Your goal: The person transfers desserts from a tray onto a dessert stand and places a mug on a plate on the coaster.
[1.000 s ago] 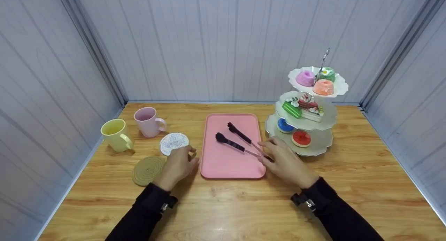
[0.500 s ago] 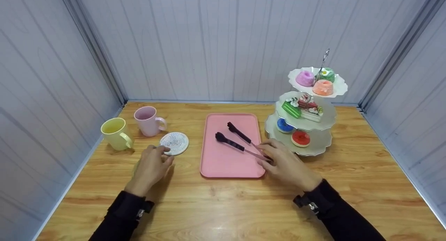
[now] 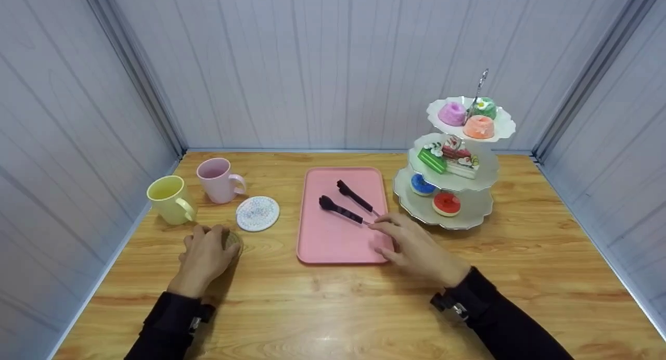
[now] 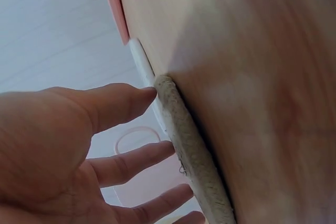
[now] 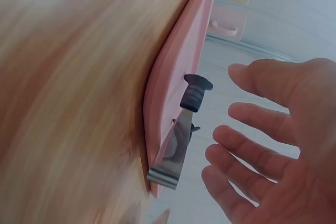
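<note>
My left hand (image 3: 205, 253) is over the round woven coaster (image 3: 234, 245) at the left and hides most of it. In the left wrist view its fairly straight thumb and fingers reach the top of the coaster (image 4: 186, 135), which lies on the table. My right hand (image 3: 416, 248) hovers at the right edge of the pink tray (image 3: 338, 248), above the metal end of the black-tipped tongs (image 3: 341, 210). The right wrist view shows its spread, slightly bent fingers apart from the tongs (image 5: 176, 148), with nothing held.
A white speckled coaster (image 3: 257, 213) lies between the left hand and the tray. Behind stand a yellow mug (image 3: 169, 201) and a pink mug (image 3: 216, 180). On the right is a three-tier stand (image 3: 460, 219) bearing toy cakes and doughnuts. Panel walls (image 3: 333, 68) enclose the table.
My left hand has moved left, from beside the white coaster to the woven coaster. The right hand has stayed near the tongs' metal end, shifting only slightly. The tongs still lie on the tray.
</note>
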Motion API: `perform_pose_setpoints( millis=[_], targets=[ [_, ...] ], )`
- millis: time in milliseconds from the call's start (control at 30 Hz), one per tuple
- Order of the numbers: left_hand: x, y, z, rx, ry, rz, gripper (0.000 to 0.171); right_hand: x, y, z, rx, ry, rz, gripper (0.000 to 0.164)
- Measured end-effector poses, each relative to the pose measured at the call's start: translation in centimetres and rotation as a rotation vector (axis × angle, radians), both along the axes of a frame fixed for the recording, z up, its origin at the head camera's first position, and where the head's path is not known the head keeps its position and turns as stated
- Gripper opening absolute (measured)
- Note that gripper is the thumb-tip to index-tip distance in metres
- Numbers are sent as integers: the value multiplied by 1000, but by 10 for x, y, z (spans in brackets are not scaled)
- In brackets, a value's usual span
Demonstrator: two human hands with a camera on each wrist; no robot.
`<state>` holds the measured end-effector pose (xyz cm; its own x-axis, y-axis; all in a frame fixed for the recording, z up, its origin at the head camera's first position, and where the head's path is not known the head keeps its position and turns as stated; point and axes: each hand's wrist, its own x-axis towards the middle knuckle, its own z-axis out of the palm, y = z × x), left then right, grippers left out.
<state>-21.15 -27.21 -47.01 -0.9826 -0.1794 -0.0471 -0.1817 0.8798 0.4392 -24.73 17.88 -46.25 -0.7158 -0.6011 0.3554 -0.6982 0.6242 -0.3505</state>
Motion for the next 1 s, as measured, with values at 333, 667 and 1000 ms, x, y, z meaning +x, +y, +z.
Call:
perform_pose_setpoints(
  millis=[333,667,1000],
  targets=[
    [3,2,-1,-4,22,-18,52,5,-9,0,14,-35,71,45],
    [5,11,0,-29,42,-51,45,8,-21,1,35,-89,100,45],
    [11,25,-1,-26,141,-103,33,9,-36,5,57,-21,154,44]
  ],
)
